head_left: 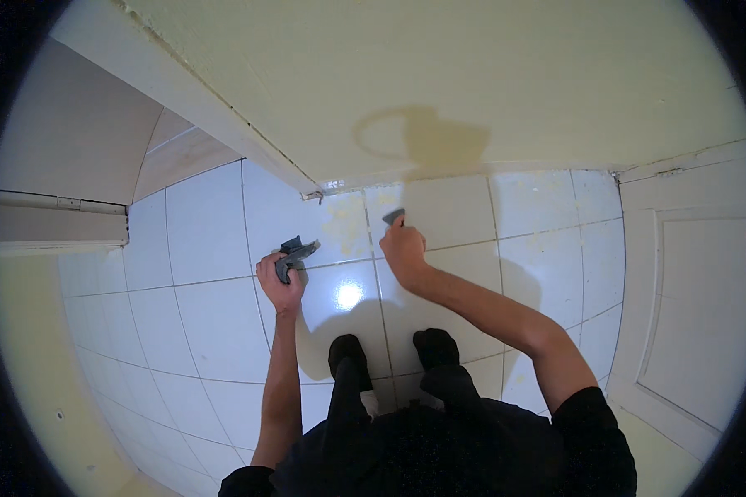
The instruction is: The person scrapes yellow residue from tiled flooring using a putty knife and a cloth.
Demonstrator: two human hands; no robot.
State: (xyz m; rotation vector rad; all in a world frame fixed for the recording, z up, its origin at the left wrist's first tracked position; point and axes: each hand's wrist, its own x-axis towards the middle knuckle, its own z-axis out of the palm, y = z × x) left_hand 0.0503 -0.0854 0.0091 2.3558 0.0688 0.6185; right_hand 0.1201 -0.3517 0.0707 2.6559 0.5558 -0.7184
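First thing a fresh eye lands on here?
Probably the bright glare spot on the white tiles, just ahead of the feet. Next, the hands: the right hand grips a small scraper-like tool near the wall, while the left hand holds a dark grey, cloth-like item. Yellowish residue speckles the tiles between them, toward the wall.
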